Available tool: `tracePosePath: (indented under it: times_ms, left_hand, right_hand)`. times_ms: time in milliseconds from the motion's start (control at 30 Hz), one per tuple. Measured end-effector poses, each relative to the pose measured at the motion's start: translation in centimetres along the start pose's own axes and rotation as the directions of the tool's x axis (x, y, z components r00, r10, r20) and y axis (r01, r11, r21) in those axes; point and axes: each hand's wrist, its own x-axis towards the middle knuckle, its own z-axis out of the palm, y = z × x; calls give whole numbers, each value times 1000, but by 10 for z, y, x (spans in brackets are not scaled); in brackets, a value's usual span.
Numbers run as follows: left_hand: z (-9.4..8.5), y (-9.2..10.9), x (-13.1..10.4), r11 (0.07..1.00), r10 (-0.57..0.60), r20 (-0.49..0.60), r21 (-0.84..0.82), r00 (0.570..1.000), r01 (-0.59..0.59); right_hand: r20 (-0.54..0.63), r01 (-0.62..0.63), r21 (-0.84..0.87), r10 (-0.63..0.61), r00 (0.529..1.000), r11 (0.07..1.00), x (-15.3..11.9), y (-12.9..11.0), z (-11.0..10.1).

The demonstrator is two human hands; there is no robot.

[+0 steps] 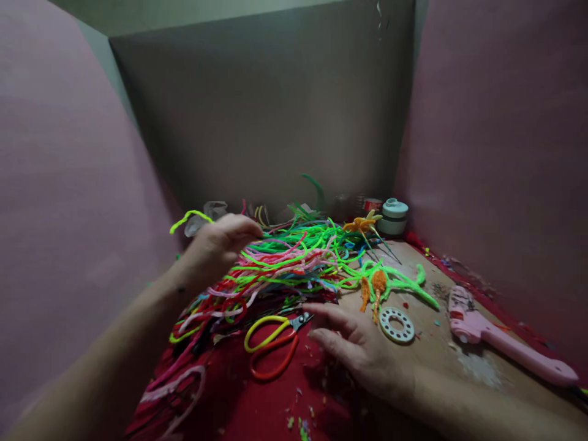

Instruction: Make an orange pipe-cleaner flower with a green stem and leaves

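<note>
My left hand (pixel 225 239) reaches over the left part of a heaped pile of pipe cleaners (pixel 294 254) in green, pink, red and white. Its fingers are pressed together and bent down at the pile's edge; what lies between them is hidden. A yellow-green pipe cleaner (pixel 188 217) sticks out behind that hand; I cannot tell whether it is held. My right hand (pixel 358 346) is low over the work surface, thumb and forefinger apart, with nothing visible between them. Close to its fingertips lie scissors (pixel 272 346) with one yellow and one red handle, blades towards the hand.
Right of my right hand lie a white ring with holes (pixel 397 325), orange fuzzy pieces (pixel 379 282) and a pink glue gun (pixel 505 343). A lidded pale-blue jar (pixel 394 216) and orange flower shapes (pixel 362 225) are farther back. Pink panels (pixel 500 153) stand on both sides.
</note>
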Motion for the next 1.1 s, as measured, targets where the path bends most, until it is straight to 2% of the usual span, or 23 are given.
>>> tracePosePath:
  times_ms: [33, 67, 133, 167, 233, 300, 367, 433, 500, 533, 600, 667, 733, 800, 967, 1100]
  left_hand:
    - [9, 16, -6, 994, 105, 48, 9, 993, -106]
    - [19, 30, -12, 981, 190, 141, 21, 972, -195]
    - [41, 54, -27, 931, 343, 302, 18, 890, -365]
    - [51, 62, -34, 899, 401, 316, 43, 860, -435]
    - [66, 70, -44, 860, 417, 350, 147, 839, -489]
    - [69, 65, -48, 835, 405, 407, 201, 819, -512]
    - [60, 52, -43, 820, 354, 439, 279, 826, -500]
    - [42, 31, -32, 822, 257, 473, 352, 843, -448]
    - [24, 9, -19, 816, 80, 385, 505, 920, -282]
    - [18, -1, -11, 801, -31, 306, 577, 951, -160]
    - [14, -17, 4, 829, -172, 164, 557, 971, 53]
    - [21, -27, 20, 910, -238, 103, 370, 966, 185]
    - [35, -32, 36, 938, -262, 164, 273, 951, 211]
    - [52, -36, 50, 952, -244, 252, 248, 936, 182]
    - [81, -48, 64, 940, -267, 389, 308, 882, 149]
    - [89, -54, 57, 900, -314, 388, 414, 867, 141]
  right_hand:
    - [14, -87, 150, 86, 996, 985, 2, 2, -1]
    - [41, -143, 283, 137, 990, 948, 5, 5, -1]
    - [54, -159, 454, 151, 987, 877, 10, 12, -1]
    - [29, -134, 483, 138, 990, 865, 11, 16, -1]
    - [-66, -83, 490, 133, 989, 868, 14, 22, -1]
    - [-81, -123, 522, 193, 978, 844, 14, 24, -2]
    - [-96, -163, 563, 260, 961, 810, 14, 22, -3]
    - [-137, -166, 579, 295, 946, 798, 14, 19, -5]
    - [-152, -164, 586, 307, 939, 793, 13, 17, -7]
    - [-141, -173, 594, 313, 939, 786, 13, 17, -7]
    - [-96, -201, 597, 318, 943, 776, 13, 19, -6]
    - [-37, -233, 585, 313, 949, 777, 12, 22, -5]
    - [15, -254, 566, 299, 954, 784, 11, 24, -4]
    - [54, -271, 556, 291, 955, 786, 10, 25, -4]
    - [55, -288, 542, 308, 950, 790, 11, 22, -7]
    - [68, -314, 552, 334, 940, 772, 11, 21, -6]
